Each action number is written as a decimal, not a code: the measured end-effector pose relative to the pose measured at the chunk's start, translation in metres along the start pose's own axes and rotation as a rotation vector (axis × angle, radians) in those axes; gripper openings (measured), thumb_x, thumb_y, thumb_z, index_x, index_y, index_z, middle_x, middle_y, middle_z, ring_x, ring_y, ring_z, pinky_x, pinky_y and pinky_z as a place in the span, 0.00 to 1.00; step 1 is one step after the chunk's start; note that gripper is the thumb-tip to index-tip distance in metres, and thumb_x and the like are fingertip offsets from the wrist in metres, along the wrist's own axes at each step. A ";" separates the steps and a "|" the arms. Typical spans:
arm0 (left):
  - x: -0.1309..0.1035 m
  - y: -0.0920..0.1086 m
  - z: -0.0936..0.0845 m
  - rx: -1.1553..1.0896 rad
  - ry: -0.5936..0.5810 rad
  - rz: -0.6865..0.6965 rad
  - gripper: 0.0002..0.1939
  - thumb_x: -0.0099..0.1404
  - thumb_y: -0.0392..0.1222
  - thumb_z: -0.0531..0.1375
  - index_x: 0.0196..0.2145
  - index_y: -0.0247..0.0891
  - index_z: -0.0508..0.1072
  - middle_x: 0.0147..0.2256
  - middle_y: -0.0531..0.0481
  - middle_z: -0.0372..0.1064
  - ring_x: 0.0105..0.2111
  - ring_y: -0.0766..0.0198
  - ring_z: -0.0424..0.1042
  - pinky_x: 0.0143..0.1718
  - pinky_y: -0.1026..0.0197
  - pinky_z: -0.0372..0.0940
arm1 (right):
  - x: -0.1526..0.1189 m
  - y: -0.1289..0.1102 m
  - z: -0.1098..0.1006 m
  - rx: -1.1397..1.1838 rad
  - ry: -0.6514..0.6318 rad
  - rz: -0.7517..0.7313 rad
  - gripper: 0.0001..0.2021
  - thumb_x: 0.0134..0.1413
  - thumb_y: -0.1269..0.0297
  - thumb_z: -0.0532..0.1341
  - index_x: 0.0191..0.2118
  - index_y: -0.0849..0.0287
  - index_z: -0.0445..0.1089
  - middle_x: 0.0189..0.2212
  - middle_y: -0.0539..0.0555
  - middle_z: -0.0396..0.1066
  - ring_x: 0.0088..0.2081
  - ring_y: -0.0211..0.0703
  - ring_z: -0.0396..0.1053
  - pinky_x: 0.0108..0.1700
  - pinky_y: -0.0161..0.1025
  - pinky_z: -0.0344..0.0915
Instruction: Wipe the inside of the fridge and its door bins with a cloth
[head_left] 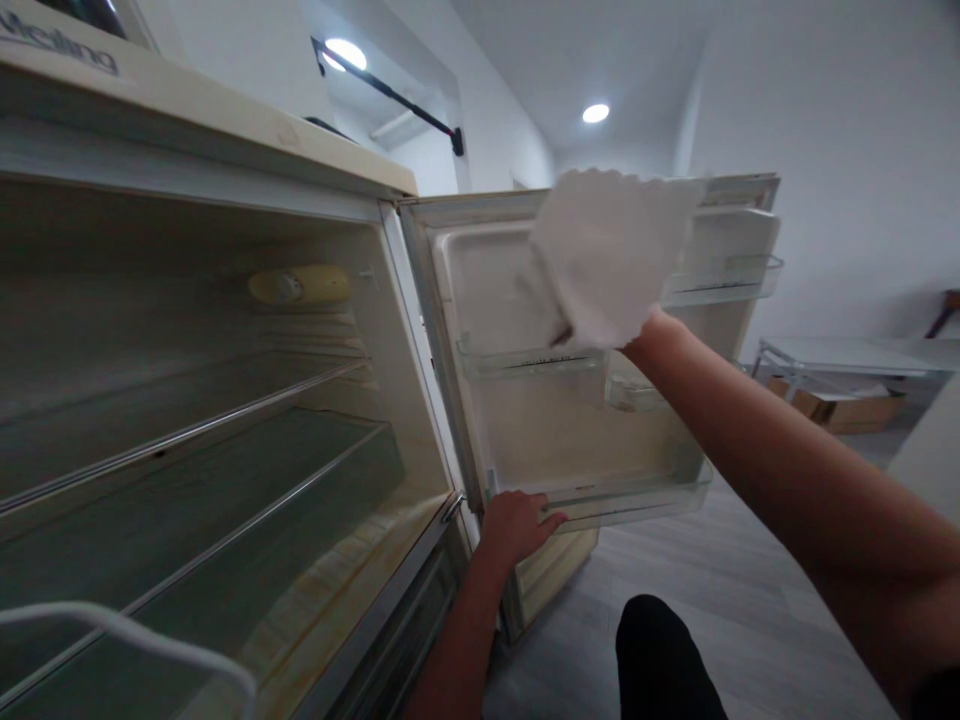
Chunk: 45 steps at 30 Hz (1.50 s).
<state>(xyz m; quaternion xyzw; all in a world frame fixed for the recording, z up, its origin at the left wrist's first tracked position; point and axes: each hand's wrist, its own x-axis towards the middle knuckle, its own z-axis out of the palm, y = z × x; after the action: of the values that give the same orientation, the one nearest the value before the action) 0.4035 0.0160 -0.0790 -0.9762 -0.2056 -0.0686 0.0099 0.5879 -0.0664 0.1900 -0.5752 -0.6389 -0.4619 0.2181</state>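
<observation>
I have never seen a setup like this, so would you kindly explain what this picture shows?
There is no robot here: one camera, worn on a person's head, looks forward and down at their bare hands. In front is an open refrigerator. The right hand holds up a thin white sheet, cloth or paper, before the open door. The left hand rests at the door's bottom bin. Inside are glass shelves; a white cord or tube crosses the lower left.

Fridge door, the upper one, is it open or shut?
Open. The door stands swung out at an angle from the fridge body, and the glass shelves inside are exposed to view.
</observation>
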 end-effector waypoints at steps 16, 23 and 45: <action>-0.005 -0.004 -0.002 -0.002 -0.002 0.013 0.31 0.68 0.70 0.48 0.43 0.46 0.79 0.35 0.42 0.79 0.40 0.48 0.79 0.41 0.52 0.69 | 0.045 0.014 0.010 -0.105 -0.355 -0.316 0.05 0.61 0.69 0.60 0.40 0.65 0.71 0.45 0.56 0.68 0.55 0.52 0.62 0.55 0.52 0.60; -0.005 -0.002 0.000 -0.006 0.034 0.021 0.31 0.68 0.69 0.48 0.43 0.45 0.80 0.34 0.41 0.79 0.38 0.47 0.79 0.40 0.51 0.70 | 0.032 0.021 0.022 -0.117 -0.710 -0.021 0.16 0.60 0.60 0.63 0.25 0.66 0.70 0.28 0.56 0.70 0.41 0.47 0.70 0.45 0.46 0.64; -0.005 -0.004 0.000 -0.010 0.029 0.025 0.29 0.67 0.69 0.51 0.43 0.47 0.80 0.34 0.42 0.79 0.39 0.46 0.79 0.40 0.50 0.70 | -0.001 -0.099 -0.029 -0.004 -0.494 -0.375 0.26 0.57 0.64 0.62 0.61 0.64 0.64 0.61 0.66 0.62 0.60 0.62 0.61 0.59 0.52 0.60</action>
<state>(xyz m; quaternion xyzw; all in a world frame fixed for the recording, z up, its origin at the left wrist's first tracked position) 0.3974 0.0181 -0.0800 -0.9776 -0.1928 -0.0838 0.0089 0.4883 -0.0829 0.1693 -0.5428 -0.7665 -0.3415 -0.0340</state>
